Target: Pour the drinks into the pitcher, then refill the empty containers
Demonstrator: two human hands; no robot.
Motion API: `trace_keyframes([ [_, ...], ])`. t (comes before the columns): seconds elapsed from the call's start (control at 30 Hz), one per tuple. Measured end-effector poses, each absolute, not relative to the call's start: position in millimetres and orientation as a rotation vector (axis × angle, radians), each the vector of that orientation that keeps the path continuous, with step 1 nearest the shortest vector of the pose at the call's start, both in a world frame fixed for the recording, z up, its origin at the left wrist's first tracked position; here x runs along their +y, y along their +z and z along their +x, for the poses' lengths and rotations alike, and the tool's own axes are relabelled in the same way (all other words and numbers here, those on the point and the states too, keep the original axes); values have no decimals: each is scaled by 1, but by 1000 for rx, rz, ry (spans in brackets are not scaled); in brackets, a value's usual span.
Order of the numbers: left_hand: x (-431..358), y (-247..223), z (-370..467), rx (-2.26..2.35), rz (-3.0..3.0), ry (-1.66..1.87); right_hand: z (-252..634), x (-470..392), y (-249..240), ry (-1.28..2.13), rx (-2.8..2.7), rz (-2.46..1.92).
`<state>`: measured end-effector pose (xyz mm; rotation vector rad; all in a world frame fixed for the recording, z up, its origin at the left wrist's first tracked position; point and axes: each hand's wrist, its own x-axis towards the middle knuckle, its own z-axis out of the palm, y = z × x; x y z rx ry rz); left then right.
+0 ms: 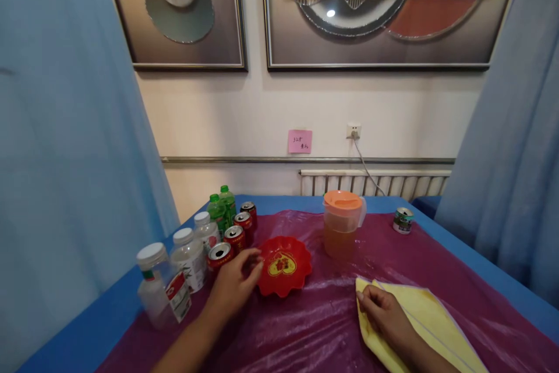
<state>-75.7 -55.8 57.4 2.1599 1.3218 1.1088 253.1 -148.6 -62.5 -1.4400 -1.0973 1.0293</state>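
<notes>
My left hand (238,279) is between the front red can (219,253) and the red scalloped plate (301,262). Its fingers are curved and the thumb stands apart from them; nothing shows in its grasp. The fingertips overlap the plate's left rim, and I cannot tell whether they touch it. My right hand (384,310) is closed on the near-left edge of a folded yellow cloth (430,320), which lies on the purple plastic sheet. A yellow heart-shaped picture marks the plate's middle.
Several open cans, white-lidded clear jars (188,259) and green bottles (227,204) stand in rows at left. An orange-lidded pitcher (341,224) of amber liquid is behind the plate. A small can (403,220) stands far right. Purple sheeting (314,326) covers the blue table.
</notes>
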Motion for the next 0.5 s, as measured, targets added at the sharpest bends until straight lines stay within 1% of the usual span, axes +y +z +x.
trace_keyframes([
  [0.17, -95, 3, -139, 1648, 2189, 989, 255, -152, -55, 1017, -1200, -1468],
  [0.27, -108, -17, -166, 1822, 2303, 958, 260, -156, -55, 1086, -1231, -1478],
  [0.43, -107, -37, -188, 1854, 2486, 857, 264, -161, -59, 1247, -1201, -1401],
  [0.5, -102, -44, -192, 1801, 2544, 862, 269, -162, -52, 1229, -1210, -1391],
])
